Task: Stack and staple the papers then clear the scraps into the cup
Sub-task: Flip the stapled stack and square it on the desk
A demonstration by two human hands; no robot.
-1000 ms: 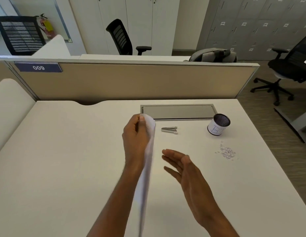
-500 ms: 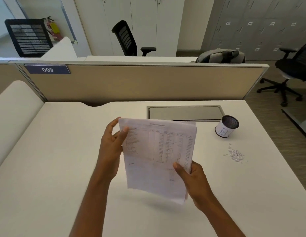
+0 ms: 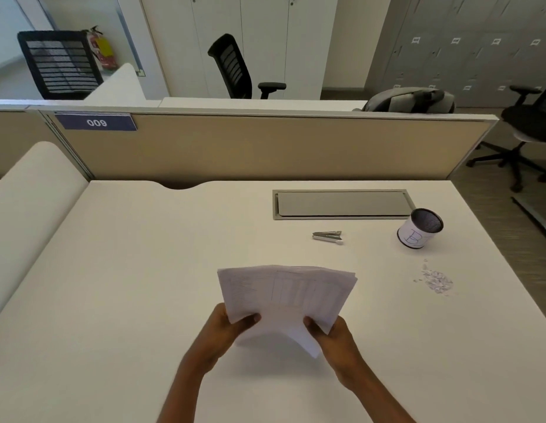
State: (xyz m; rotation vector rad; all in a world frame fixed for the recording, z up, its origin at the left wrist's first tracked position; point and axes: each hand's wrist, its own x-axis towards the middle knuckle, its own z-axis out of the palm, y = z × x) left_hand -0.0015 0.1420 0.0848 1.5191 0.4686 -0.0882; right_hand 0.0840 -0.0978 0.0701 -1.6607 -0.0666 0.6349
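Note:
A loose stack of printed papers (image 3: 290, 297) is held above the white desk (image 3: 128, 285), its sheets slightly fanned at the far edge. My left hand (image 3: 227, 329) grips the stack's near left corner and my right hand (image 3: 329, 334) grips its near right side. A small silver stapler (image 3: 327, 236) lies on the desk beyond the papers. A white cup (image 3: 419, 228) with a dark inside and a pen mark on its side stands at the right. A little heap of paper scraps (image 3: 436, 280) lies in front of the cup.
A grey cable flap (image 3: 342, 204) is set into the desk behind the stapler. A beige partition (image 3: 265, 148) closes the far edge. The desk's right edge runs close to the cup and scraps. Office chairs and a grey bag stand beyond.
The papers went from held edge-on in my left hand alone to held flat in both hands. They have come down lower and nearer to me, uncovering the stapler.

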